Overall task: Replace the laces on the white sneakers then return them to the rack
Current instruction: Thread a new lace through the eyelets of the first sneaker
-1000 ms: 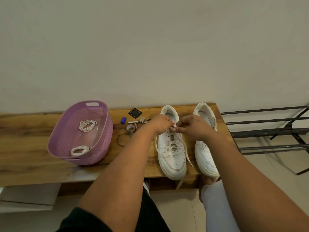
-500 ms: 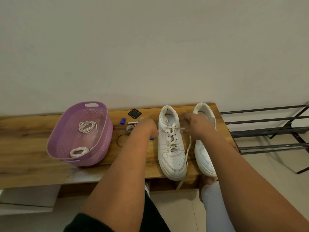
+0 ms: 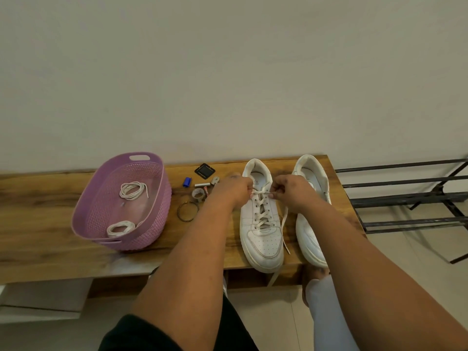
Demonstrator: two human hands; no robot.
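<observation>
Two white sneakers stand side by side on the wooden bench [image 3: 38, 206], toes toward me. The left sneaker [image 3: 262, 239] carries a white lace [image 3: 263, 211] threaded up its eyelets. My left hand [image 3: 231, 190] and my right hand [image 3: 291, 191] each pinch that lace at the top eyelets, one on either side of the tongue. A loose end of the lace hangs down the shoe's right side, past the bench edge. The right sneaker [image 3: 310, 239] shows no lace and is partly hidden behind my right forearm.
A purple basket [image 3: 162, 211] on the left holds two coiled white laces [image 3: 133, 190]. Small items lie between basket and shoes: a blue cap [image 3: 187, 182], a black square [image 3: 204, 171], a bangle [image 3: 187, 211]. A black metal rack [image 3: 405, 198] stands to the right.
My hands pulled apart to the sides, drawing the lace taut, then came back together at the top eyelets of the left sneaker.
</observation>
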